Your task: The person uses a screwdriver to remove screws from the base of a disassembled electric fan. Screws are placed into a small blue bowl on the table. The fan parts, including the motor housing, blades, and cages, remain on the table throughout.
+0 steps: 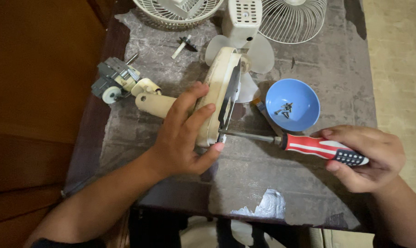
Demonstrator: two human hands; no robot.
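Cream plastic fills the left hand (185, 133): it grips the round fan base (217, 96), which stands on its edge near the middle of the table (245, 179). The fingers wrap over the rim and the thumb presses at the low edge. The right hand (369, 158) is closed around the red and white handle of a screwdriver (309, 144). Its metal tip points left and touches the bottom of the fan base, just beside the left thumb.

A cream neck sticks out from the base to the left, and at its end sits a small grey motor (113, 80). Just far from the screwdriver is a blue bowl (293, 104) with a few dark screws (285, 109) inside. Behind the base lie the pale fan blades (258, 55) and a white motor cover (242, 18). At the far edge of the table are two round fan grilles, one plastic (178, 11) on the left and one wire (293, 20) on the right. A small knob (184, 45) lies near the plastic one.
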